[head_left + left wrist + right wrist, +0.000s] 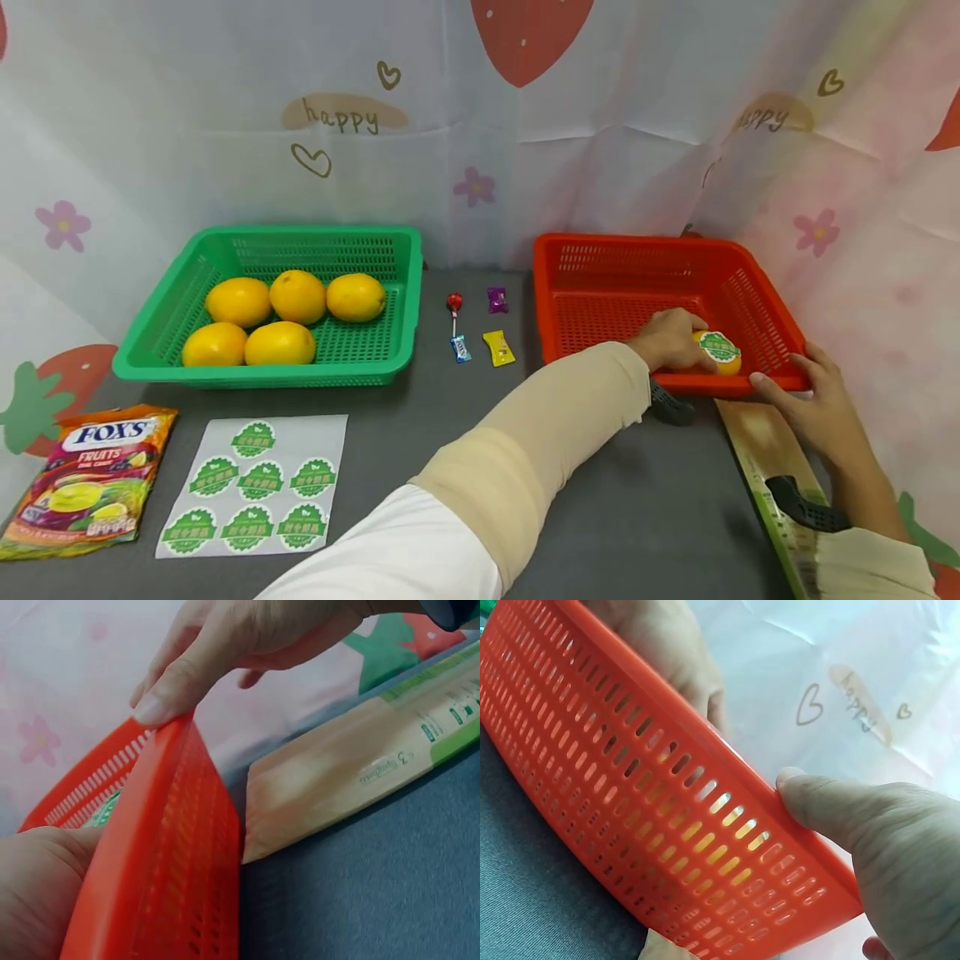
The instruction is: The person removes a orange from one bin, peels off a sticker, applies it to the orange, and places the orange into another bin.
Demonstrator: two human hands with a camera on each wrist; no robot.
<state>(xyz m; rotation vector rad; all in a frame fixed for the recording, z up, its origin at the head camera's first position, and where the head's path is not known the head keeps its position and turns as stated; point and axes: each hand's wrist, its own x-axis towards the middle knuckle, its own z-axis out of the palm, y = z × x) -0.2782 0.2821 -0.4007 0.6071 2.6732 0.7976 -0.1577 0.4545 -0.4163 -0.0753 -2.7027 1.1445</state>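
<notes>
Three views: a wide head camera above, two wrist cameras close in at the red basket (637, 241).
Head view faces forward and down over the table (630, 517) to the printed backdrop (450, 50). Left wrist view, tilted, looks along the basket's front wall (202, 855) toward the right hand (821, 404); right wrist view, also tilted, faces that wall. Both wrist views share the wall.

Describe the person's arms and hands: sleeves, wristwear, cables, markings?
Left hand and right hand: bare, no gloves. Left arm: white sleeve, beige oversleeve. Right: pale beige cuff. Dark straps at both wrists: left strap, right strap. No cables or markings visible.
</notes>
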